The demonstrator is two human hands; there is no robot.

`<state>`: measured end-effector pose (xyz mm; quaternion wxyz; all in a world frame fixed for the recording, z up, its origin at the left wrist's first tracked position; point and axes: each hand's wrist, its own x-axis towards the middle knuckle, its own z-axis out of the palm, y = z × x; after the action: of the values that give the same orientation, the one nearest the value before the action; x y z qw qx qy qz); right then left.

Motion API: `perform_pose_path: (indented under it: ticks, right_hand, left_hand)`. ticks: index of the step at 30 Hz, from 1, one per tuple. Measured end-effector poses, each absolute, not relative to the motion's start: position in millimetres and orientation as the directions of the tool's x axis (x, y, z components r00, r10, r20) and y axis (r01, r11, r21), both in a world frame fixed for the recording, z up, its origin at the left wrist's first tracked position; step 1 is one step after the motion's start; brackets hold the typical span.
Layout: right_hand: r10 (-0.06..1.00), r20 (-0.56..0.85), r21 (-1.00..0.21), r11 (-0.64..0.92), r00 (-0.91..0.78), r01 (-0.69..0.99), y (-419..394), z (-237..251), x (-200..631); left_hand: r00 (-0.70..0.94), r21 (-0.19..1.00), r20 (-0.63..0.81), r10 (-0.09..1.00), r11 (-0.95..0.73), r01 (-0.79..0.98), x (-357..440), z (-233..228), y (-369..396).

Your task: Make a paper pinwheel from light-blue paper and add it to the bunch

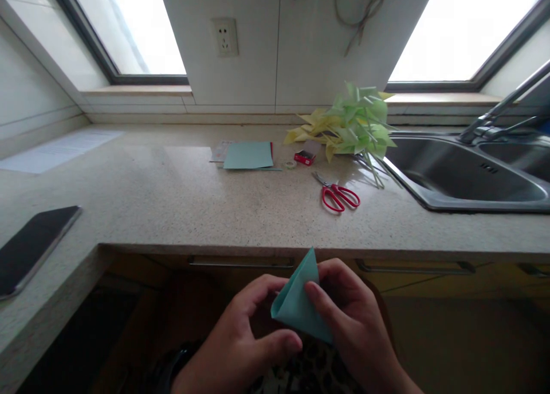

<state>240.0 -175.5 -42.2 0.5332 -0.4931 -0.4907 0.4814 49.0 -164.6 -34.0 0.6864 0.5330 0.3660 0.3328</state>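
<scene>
Both hands are holding a folded teal paper (298, 302) below the counter edge (258, 248). Left hand (240, 337) is pinching its lower corner; right hand (356, 319) is gripping the right side. Red scissors (339, 196) are lying on the counter, well apart.

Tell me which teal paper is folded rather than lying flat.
The teal paper held between both hands below the counter edge; the other teal sheet lies flat on the counter.

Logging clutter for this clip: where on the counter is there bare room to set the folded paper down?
Bare speckled stone countertop runs from the black phone to the red-handled scissors, in front of the teal paper sheets. It is crowded near the steel sink: yellow-green paper pinwheels, small red box.
</scene>
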Motion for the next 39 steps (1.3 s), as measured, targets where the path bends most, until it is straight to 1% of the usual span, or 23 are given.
perform_pose_path:
  ticks: [4, 7, 10, 14, 17, 19, 22, 25, 27, 29, 31, 33, 36, 39]
  right_hand:
    - [0.987, 0.086, -0.993, 0.096, 0.137, -0.065, -175, -48, 232]
    - [0.977, 0.122, -0.987, 0.138, 0.177, -0.082, -174, -51, 230]
    - [0.973, 0.124, -0.976, 0.155, 0.196, -0.154, -174, -52, 230]
    - [0.981, 0.068, -0.945, 0.121, 0.18, -0.305, -176, -54, 232]
    - [0.99, -0.003, -0.92, 0.053, 0.142, -0.389, -178, -57, 234]
    - [0.99, -0.035, -0.913, 0.025, 0.14, -0.406, -179, -59, 236]
    - [0.986, -0.03, -0.93, 0.033, 0.163, -0.367, -181, -60, 239]
    - [0.979, 0.047, -0.96, 0.1, 0.2, -0.262, -183, -59, 240]
    - [0.968, 0.116, -0.971, 0.158, 0.223, -0.178, -185, -57, 240]
    - [0.958, 0.17, -0.973, 0.2, 0.231, -0.114, -186, -56, 240]
    - [0.953, 0.206, -0.971, 0.227, 0.222, -0.077, -188, -56, 241]
    - [0.949, 0.237, -0.968, 0.249, 0.208, -0.033, -190, -57, 243]
    - [0.941, 0.298, -0.954, 0.296, 0.16, 0.037, -193, -60, 246]
    - [0.934, 0.352, -0.936, 0.351, 0.065, 0.015, -195, -65, 248]
  left_hand:
    - [0.36, 0.951, -0.23, 0.904, 0.288, -0.114, 58, -44, -165]
    - [0.276, 0.935, -0.277, 0.921, 0.324, -0.145, 59, -48, -164]
    - [0.215, 0.91, -0.326, 0.921, 0.367, -0.193, 57, -50, -164]
    - [0.163, 0.871, -0.377, 0.912, 0.409, -0.271, 57, -53, -164]
    - [0.15, 0.877, -0.375, 0.915, 0.402, -0.262, 59, -52, -164]
    - [0.15, 0.9, -0.344, 0.927, 0.371, -0.228, 59, -51, -165]
    - [0.112, 0.963, -0.215, 0.97, 0.23, -0.142, 58, -48, -166]
    - [0.076, 0.998, -0.039, 0.996, 0.042, -0.039, 52, -48, -167]
    - [0.116, 0.999, 0.039, 0.992, -0.041, 0.011, 47, -48, -166]
    - [0.182, 0.997, 0.066, 0.981, -0.074, 0.038, 42, -48, -164]
    - [0.226, 0.996, 0.058, 0.972, -0.073, 0.059, 39, -48, -162]
    - [0.238, 0.995, 0.046, 0.97, -0.067, 0.077, 38, -48, -161]
    - [0.247, 0.992, 0.071, 0.966, -0.096, 0.088, 37, -48, -161]
    - [0.246, 0.99, 0.099, 0.964, -0.12, 0.073, 37, -49, -163]
